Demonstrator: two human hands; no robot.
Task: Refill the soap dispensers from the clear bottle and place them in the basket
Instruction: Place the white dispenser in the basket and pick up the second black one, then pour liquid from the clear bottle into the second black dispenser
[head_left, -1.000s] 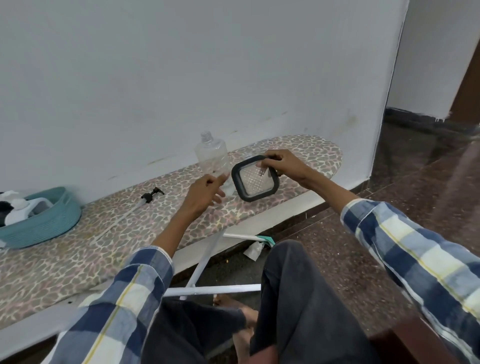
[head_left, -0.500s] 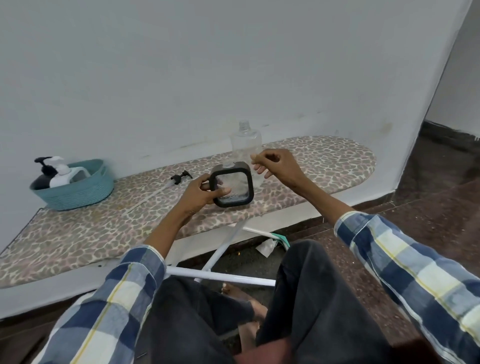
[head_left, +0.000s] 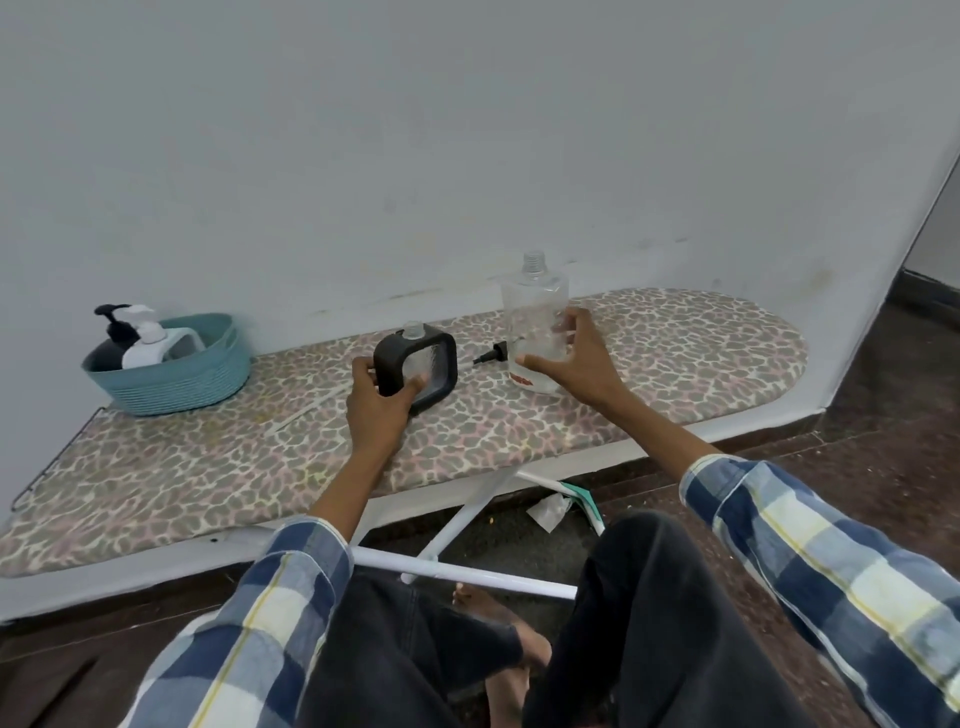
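A square black-framed clear soap dispenser (head_left: 422, 364) stands upright on the ironing board (head_left: 675, 353) with its neck uncapped. My left hand (head_left: 379, 400) grips its left side. To the right stands the clear bottle (head_left: 535, 312), uncapped. My right hand (head_left: 574, 358) has its fingers spread around the bottle's lower front, touching it. A black pump head (head_left: 491, 355) with its long tube lies on the board between the two. At the far left a teal basket (head_left: 171, 376) holds a black dispenser (head_left: 111, 338) and a white dispenser (head_left: 145, 340).
A white wall runs right behind the board. The board's white metal legs (head_left: 457, 566) cross below its front edge, above my knees and bare foot. A crumpled wrapper (head_left: 548, 512) lies on the dark floor underneath. A wire rest edges the board's left end.
The square dispenser passed from my right hand to my left and was set upright on the board. My right hand moved to the clear bottle. The view swung left, showing the basket.
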